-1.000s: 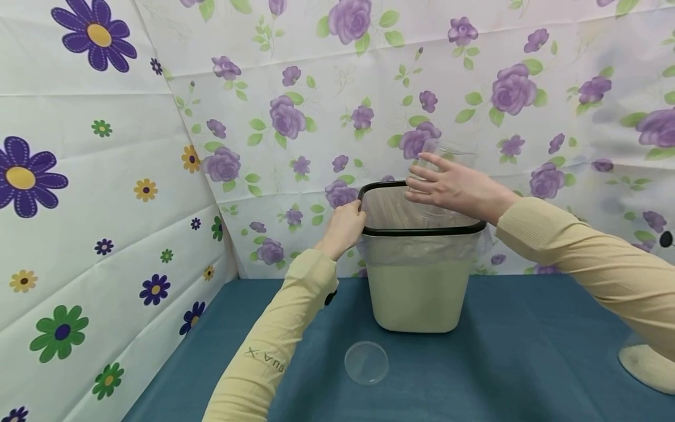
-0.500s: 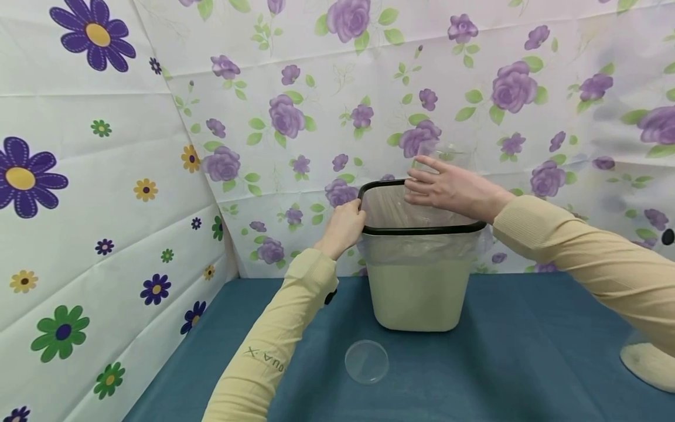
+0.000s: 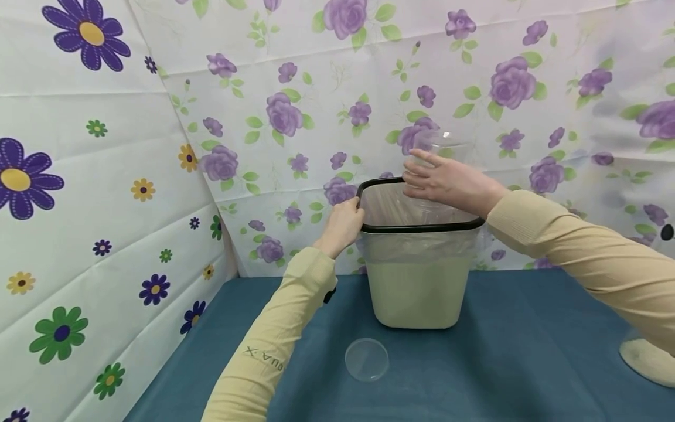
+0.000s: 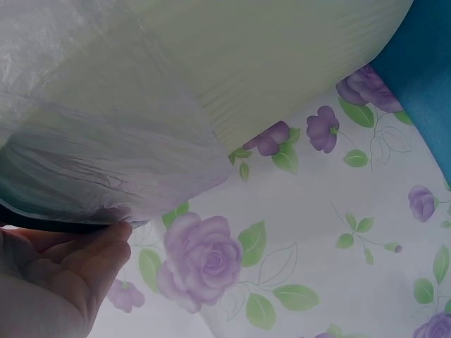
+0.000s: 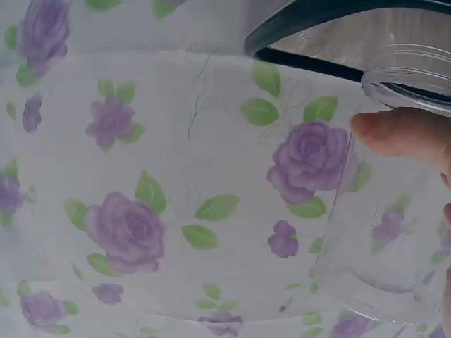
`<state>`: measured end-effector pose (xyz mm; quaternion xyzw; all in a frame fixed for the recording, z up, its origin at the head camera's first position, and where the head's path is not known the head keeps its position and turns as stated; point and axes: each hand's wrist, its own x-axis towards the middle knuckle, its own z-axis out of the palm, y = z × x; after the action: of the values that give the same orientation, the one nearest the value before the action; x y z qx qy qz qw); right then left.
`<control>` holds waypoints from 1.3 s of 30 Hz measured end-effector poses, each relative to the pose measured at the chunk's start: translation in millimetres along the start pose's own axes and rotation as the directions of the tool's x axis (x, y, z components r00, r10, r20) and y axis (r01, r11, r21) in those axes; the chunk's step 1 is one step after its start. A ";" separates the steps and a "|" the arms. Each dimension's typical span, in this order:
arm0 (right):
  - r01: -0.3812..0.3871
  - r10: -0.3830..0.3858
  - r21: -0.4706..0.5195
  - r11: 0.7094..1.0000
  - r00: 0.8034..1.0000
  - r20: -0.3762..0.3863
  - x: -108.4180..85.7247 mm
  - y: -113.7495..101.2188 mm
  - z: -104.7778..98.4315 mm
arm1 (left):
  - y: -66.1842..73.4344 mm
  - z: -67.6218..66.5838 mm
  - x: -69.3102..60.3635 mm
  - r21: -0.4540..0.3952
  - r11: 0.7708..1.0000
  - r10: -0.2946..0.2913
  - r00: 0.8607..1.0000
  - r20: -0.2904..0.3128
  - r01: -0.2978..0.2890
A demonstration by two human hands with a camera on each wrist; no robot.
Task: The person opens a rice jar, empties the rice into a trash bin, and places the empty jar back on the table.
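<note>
Smooth, glossy plastic jar (image 5: 391,218)

Bright, even light fills the head view, with soft shadows on the bench (image 3: 527,316) left and right of the bin (image 3: 419,287). A small glint marks the clear jar (image 3: 445,140); the far cloth (image 3: 369,82) has greyish patches at right. Both wrist views are dimmer and greyer, the bag (image 4: 106,120) partly shadowed.

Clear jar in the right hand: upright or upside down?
Upside down: the jar has its threaded mouth down toward the bin, base up.
</note>
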<state>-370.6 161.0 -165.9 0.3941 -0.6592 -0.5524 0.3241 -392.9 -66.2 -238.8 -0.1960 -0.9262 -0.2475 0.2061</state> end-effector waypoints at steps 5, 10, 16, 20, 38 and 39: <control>-0.033 0.039 0.164 0.986 0.999 -0.033 -0.3 -4.9 -0.6 | -1.2 1.1 0.6 -0.001 1.000 -0.003 1.000 0.005 0.003; -0.059 0.063 0.185 0.981 0.998 -0.018 2.9 -3.9 -2.4 | -1.3 0.7 1.0 -0.008 1.000 -0.004 1.000 -0.005 0.004; 0.072 -0.058 -0.190 0.979 0.995 0.075 7.9 -8.6 -7.4 | -1.3 0.5 1.3 -0.011 1.000 -0.005 1.000 -0.003 0.005; 0.122 -0.082 -0.357 0.926 0.989 0.124 9.1 -15.7 -10.3 | -1.8 1.4 0.8 -0.010 1.000 -0.007 1.000 0.010 0.007; -0.004 0.008 -0.098 0.995 0.999 0.037 10.5 -9.3 -8.1 | -3.8 1.3 1.8 -0.022 0.999 -0.035 0.999 0.020 0.036; 0.015 -0.011 -0.101 0.995 0.999 0.036 10.6 -9.1 -7.6 | -3.8 1.1 1.6 -0.022 0.999 -0.035 0.999 0.019 0.036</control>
<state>-367.7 147.4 -173.6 0.3717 -0.6332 -0.5942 0.3284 -396.4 -68.3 -240.4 -0.1840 -0.9286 -0.2596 0.1909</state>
